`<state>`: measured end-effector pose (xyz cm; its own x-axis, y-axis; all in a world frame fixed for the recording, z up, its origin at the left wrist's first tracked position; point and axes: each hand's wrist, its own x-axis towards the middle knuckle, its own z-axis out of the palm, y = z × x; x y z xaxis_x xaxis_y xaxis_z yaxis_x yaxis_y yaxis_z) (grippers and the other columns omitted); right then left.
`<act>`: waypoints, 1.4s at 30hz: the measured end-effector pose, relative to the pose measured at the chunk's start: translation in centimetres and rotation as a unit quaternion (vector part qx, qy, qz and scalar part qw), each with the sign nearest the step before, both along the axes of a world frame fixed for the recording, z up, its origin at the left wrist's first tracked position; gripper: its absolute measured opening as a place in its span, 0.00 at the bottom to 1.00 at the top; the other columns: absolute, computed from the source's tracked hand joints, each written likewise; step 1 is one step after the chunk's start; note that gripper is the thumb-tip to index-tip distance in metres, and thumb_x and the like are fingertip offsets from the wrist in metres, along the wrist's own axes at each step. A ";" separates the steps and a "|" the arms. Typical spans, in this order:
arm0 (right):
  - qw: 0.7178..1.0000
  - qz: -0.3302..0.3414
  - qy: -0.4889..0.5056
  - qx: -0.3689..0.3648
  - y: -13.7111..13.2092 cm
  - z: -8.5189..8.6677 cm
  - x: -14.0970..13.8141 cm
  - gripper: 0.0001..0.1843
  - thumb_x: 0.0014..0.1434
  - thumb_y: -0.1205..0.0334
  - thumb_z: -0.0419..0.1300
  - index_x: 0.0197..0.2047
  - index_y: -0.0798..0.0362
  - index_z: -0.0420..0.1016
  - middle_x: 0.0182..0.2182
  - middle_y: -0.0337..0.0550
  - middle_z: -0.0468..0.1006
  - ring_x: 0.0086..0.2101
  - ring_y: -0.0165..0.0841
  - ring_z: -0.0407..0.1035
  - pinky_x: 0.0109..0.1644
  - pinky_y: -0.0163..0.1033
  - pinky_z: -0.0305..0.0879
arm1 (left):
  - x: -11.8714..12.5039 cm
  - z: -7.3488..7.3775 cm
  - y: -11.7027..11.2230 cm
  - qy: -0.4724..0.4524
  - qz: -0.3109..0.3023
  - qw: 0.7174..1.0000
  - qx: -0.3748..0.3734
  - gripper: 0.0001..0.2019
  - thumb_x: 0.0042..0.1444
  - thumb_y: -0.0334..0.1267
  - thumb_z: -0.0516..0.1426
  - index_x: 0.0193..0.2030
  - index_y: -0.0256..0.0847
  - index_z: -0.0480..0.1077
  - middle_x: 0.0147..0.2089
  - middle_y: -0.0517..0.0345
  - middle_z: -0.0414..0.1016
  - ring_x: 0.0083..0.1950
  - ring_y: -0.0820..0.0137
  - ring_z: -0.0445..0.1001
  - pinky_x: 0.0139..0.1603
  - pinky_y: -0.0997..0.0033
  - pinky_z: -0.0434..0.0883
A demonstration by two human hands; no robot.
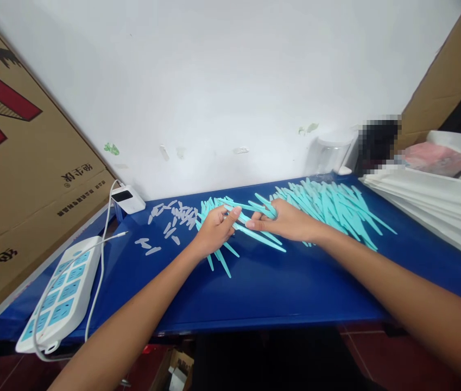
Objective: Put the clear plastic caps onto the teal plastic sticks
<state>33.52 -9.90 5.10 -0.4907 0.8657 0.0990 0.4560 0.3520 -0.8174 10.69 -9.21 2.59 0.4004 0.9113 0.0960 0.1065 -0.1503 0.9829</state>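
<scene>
My left hand [215, 230] pinches slim turquoise sticks between thumb and fingers; how many is hard to make out. My right hand [289, 219] is closed around several more turquoise sticks [263, 205], close beside the left. Long tapered ends [265, 239] stick out below and between the hands. Under and behind my left hand lies a small pile of the same sticks [224, 263]. A larger pile of turquoise sticks [336, 209], with paler, see-through tips, spreads beyond my right hand. Small translucent caps or sleeves [181, 214] lie scattered left of my left hand.
The blue table [279, 296] runs along a white wall. On the left are a power strip [67, 290] with a white cable, a small white device [128, 200] and a large cardboard box [22, 163]. At right stand stacked white trays [437, 209] and a clear container [332, 155].
</scene>
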 end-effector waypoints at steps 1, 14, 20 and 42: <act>1.000 -0.003 -0.005 -0.005 0.0 0.1 0.1 0.28 0.58 0.31 0.64 0.33 0.51 0.78 0.21 0.33 0.61 0.23 0.29 0.51 0.26 0.37 0.50 | 0.1 0.1 -0.1 -0.001 -0.003 1.000 0.004 0.24 0.63 0.63 0.58 0.36 0.43 0.61 0.16 0.74 0.51 0.16 0.80 0.47 0.19 0.76 0.48; 0.991 -0.091 -0.087 -0.048 -0.2 -0.4 0.3 0.36 0.46 0.24 0.69 0.34 0.50 0.69 0.27 0.38 0.70 0.26 0.34 0.64 0.26 0.38 0.56 | 0.5 0.7 -0.6 -0.027 -0.034 0.999 0.005 0.22 0.64 0.60 0.59 0.38 0.44 0.60 0.18 0.76 0.49 0.17 0.80 0.45 0.19 0.77 0.49; 0.995 -0.087 -0.020 -0.033 0.0 -0.1 0.4 0.35 0.57 0.25 0.61 0.38 0.53 0.75 0.24 0.38 0.68 0.24 0.31 0.60 0.25 0.37 0.54 | 0.2 0.2 -0.2 -0.049 -0.041 0.998 -0.011 0.20 0.65 0.58 0.59 0.39 0.44 0.60 0.19 0.75 0.49 0.18 0.80 0.44 0.19 0.78 0.47; 0.908 -0.295 -0.085 0.284 5.4 0.4 7.1 0.21 0.74 0.53 0.50 0.37 0.52 0.80 0.36 0.49 0.85 0.37 0.42 0.76 0.41 0.40 0.60 | 11.6 2.0 9.3 0.145 -0.185 0.970 -0.056 0.25 0.61 0.60 0.62 0.29 0.42 0.60 0.24 0.66 0.58 0.18 0.81 0.48 0.19 0.74 0.48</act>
